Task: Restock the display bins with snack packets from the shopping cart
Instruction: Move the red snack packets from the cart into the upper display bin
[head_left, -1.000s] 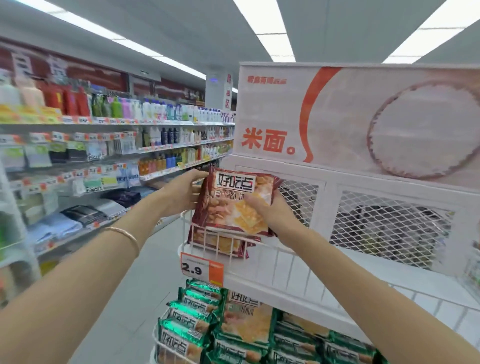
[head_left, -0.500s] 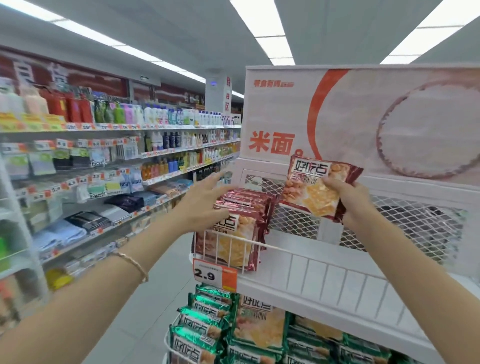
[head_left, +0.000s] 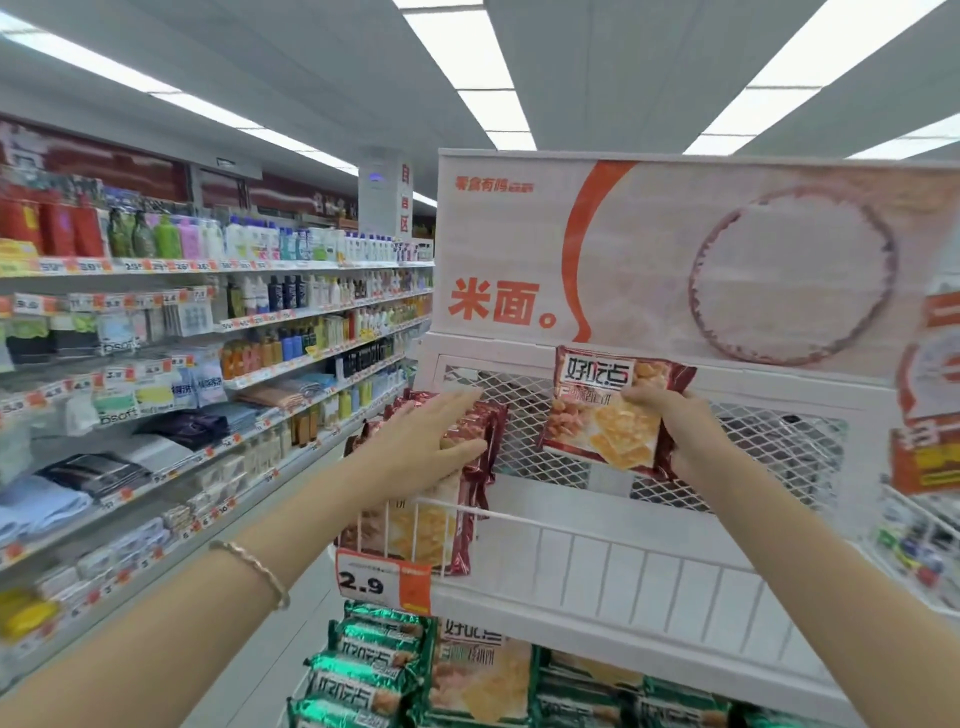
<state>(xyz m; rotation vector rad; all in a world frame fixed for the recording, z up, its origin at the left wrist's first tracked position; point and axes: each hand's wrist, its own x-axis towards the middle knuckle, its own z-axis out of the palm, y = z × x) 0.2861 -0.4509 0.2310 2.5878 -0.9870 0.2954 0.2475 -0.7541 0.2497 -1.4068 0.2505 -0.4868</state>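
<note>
red packet (head_left: 602, 415) gripped in right hand (head_left: 680, 431); flat left hand (head_left: 426, 441) steadies stacked packets (head_left: 410, 535) in wire bin (head_left: 623, 566). placing step: next it should slot just right of them.

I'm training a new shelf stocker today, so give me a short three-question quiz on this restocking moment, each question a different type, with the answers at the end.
1. True or false: the right hand holds a dark-red foil cracker packet in front of the white mesh back panel.
2. What is the left hand doing? A: gripping a green packet. B: pressing with straight fingers on the row of dark-red packets standing in the white wire display bin. C: hanging idle.
3. Fill in: the orange-and-white price tag on the bin's front reads ___.

Key: 1 true; 2 B; 3 2.9.
</note>
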